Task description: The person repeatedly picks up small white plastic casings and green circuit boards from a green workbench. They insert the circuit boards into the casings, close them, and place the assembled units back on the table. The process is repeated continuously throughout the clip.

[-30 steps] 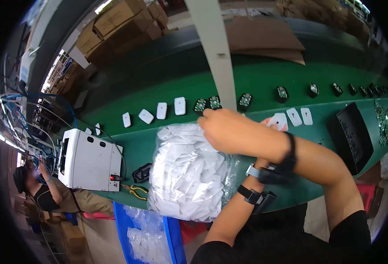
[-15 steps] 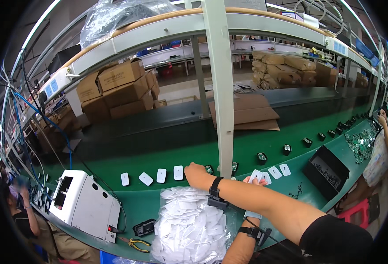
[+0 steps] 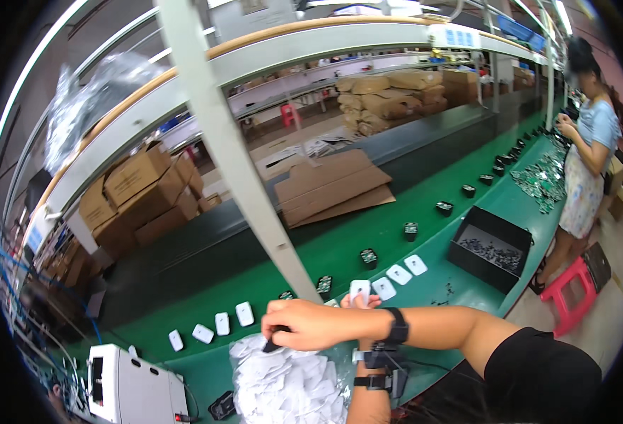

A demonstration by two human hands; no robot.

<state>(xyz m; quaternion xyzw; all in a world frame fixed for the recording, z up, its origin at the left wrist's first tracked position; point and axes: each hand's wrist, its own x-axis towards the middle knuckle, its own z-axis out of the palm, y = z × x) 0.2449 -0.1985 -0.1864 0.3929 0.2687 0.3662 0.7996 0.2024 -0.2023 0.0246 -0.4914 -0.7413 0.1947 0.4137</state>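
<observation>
My right hand (image 3: pixel 294 326) crosses over my left forearm. Its fingers are closed around a small black piece (image 3: pixel 276 339), mostly hidden, above a clear bag heaped with white plastic pieces (image 3: pixel 290 385). Beyond the crossed wrists, my left hand (image 3: pixel 365 302) grips a white rounded plastic cover (image 3: pixel 359 290) with a small dark mark. Similar white covers (image 3: pixel 398 274) lie to its right on the green bench. Several more white covers (image 3: pixel 222 324) stand in a row at left. Black housings with circuit boards (image 3: pixel 368 258) line the green belt beyond my hands.
A white machine (image 3: pixel 138 385) stands at lower left, near a black part (image 3: pixel 222 405). At right are an open black box (image 3: pixel 492 247) of small dark parts and a pile of green circuit boards (image 3: pixel 541 182). A pale post (image 3: pixel 234 155) rises ahead. A co-worker (image 3: pixel 594 134) stands far right.
The view has swung right. My right hand has come back from beside the white covers toward the bag, and a black piece now shows in it. My left hand still holds a white cover.
</observation>
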